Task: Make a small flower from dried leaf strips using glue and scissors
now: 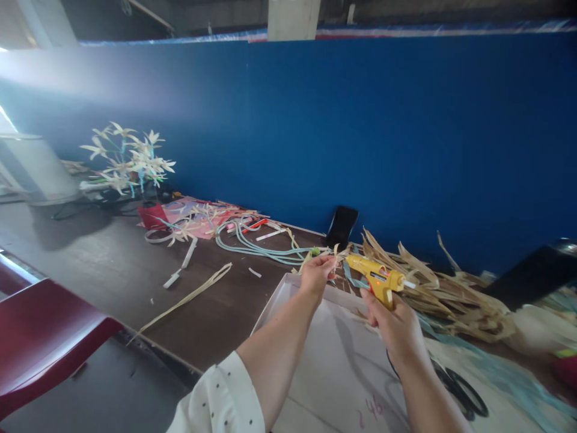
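Observation:
In my right hand (393, 319) is a yellow hot glue gun (376, 278), a white glue stick poking out of its back end. Its nozzle points left, toward my left hand (319, 273). The fingers of that hand are pinched on a small pale strip of dried husk (336, 252), close to the nozzle; whether the two touch I cannot tell. Under both forearms lies a shallow white box lid (333, 355) with pinkish handwriting on it.
Dried husks (455, 300) are heaped on the right, near black-handled scissors (464, 391). A phone (342, 225) leans against the blue partition (383, 132). Pale blue cords (252, 249) lie mid-table. Husk flowers (135, 159) stand back left; a red chair (49, 337) is front left.

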`<action>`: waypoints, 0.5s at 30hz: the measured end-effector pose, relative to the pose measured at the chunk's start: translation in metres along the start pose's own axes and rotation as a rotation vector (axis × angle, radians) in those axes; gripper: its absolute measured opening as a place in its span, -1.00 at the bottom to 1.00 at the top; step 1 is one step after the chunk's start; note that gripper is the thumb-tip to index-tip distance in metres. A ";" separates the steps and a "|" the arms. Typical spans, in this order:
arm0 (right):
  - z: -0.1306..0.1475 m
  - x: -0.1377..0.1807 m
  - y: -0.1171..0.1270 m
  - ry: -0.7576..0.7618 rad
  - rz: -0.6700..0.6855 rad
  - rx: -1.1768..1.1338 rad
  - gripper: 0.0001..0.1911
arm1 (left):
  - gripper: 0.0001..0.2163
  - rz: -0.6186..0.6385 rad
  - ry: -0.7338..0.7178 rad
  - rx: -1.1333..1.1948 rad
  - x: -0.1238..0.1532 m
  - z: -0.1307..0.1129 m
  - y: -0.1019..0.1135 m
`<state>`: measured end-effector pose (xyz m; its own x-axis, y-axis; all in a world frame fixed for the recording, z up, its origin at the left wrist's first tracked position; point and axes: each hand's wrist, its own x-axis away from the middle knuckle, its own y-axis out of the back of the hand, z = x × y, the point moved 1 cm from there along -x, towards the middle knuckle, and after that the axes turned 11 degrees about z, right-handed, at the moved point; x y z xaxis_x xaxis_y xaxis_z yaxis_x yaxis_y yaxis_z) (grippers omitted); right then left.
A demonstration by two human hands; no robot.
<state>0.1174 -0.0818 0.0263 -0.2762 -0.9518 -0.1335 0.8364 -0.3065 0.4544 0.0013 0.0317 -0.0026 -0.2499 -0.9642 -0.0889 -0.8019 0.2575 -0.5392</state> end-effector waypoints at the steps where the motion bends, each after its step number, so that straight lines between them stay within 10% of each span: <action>1: 0.000 0.000 0.000 -0.002 -0.005 -0.003 -0.64 | -0.76 0.002 0.000 -0.001 0.000 0.000 0.000; 15: 0.000 0.000 0.002 -0.003 0.031 0.031 -0.61 | -0.77 -0.002 0.014 0.005 0.002 -0.003 -0.001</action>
<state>0.1195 -0.0824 0.0276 -0.2516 -0.9608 -0.1161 0.8294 -0.2759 0.4858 0.0005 0.0301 0.0002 -0.2561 -0.9636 -0.0766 -0.7996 0.2557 -0.5433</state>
